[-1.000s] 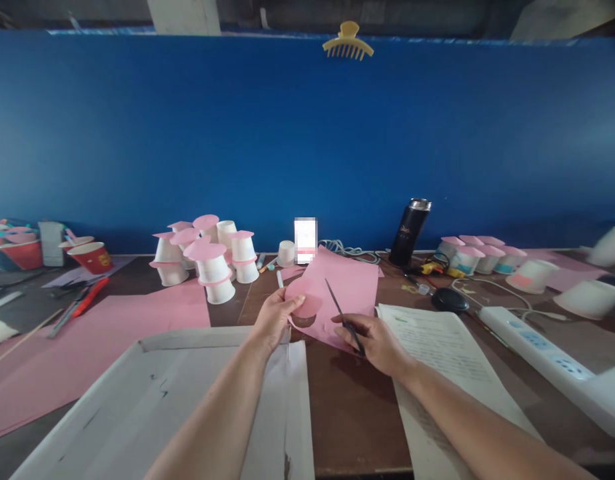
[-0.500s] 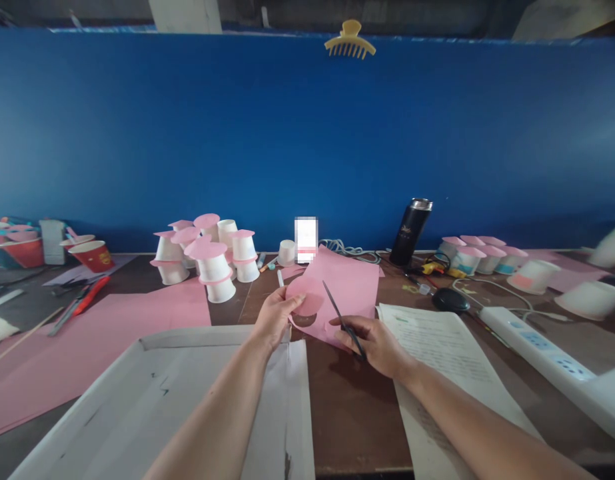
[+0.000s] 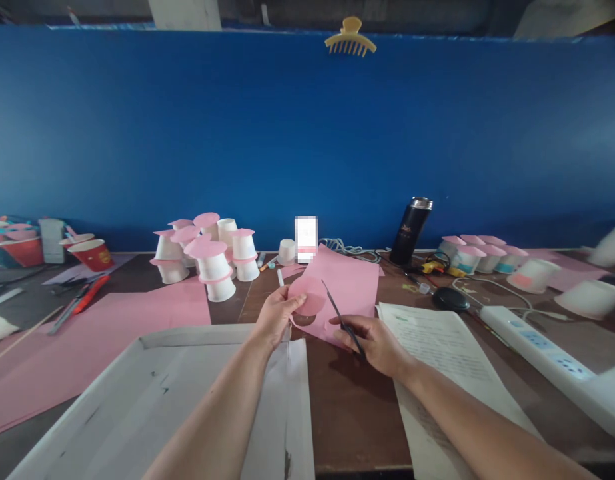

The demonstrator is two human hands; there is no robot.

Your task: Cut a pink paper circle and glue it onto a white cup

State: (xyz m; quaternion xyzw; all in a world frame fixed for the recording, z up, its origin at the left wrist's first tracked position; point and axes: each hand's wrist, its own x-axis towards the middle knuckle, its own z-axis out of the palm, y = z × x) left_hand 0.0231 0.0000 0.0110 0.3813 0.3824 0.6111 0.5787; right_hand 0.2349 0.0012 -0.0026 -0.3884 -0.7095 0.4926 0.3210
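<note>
Fingers (image 3: 294, 305) of my left hand (image 3: 273, 321) are clamped on the left rim of a pink disc (image 3: 313, 297), thumb on top; those of my right hand (image 3: 382, 347) are closed round the handles of dark scissors (image 3: 356, 341), tips near the disc. It sits over a pink sheet (image 3: 357, 283), toward the far edge of the bench (image 3: 357, 413). I judge it thin paper, almost weightless, bendy and quick to crease, so I'd pinch lightly and flat at the rim. The scissors look stiff and heavier, best held by the handles.
</note>
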